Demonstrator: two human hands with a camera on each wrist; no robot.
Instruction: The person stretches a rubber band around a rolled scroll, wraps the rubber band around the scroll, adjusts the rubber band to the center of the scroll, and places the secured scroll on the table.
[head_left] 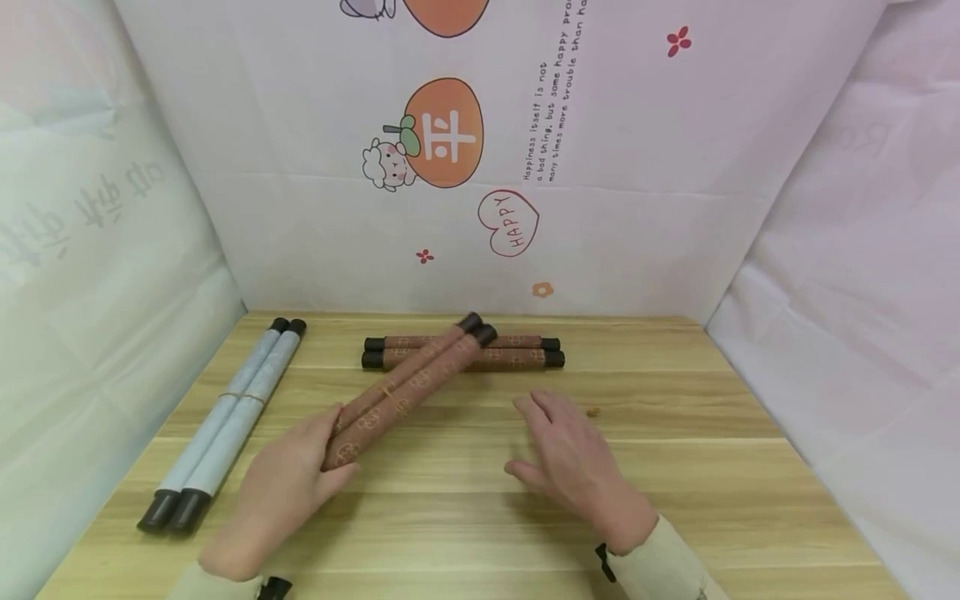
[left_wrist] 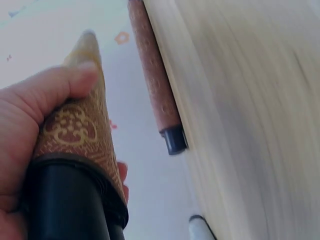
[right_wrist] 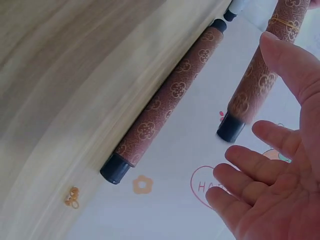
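Observation:
My left hand (head_left: 281, 483) grips the near end of a brown double-rolled scroll (head_left: 408, 387), patterned with gold flowers and tipped in black. A thin yellowish band circles its middle, and it slants up to the right above the table. In the left wrist view the thumb (left_wrist: 75, 82) presses along the patterned roll. My right hand (head_left: 573, 454) hovers to the right of the scroll, fingers relaxed and holding nothing; in the right wrist view its palm (right_wrist: 280, 195) faces the held scroll's far end. Behind, a second brown scroll (head_left: 517, 361) lies crosswise, partly covered by the held one.
On the left lies a pale blue double-rolled scroll (head_left: 236, 421) with black ends and a thin tie. A small tan crumpled band (right_wrist: 73, 197) sits on the wooden table (head_left: 660, 500). White printed cloth (head_left: 615, 233) rises behind and along both sides.

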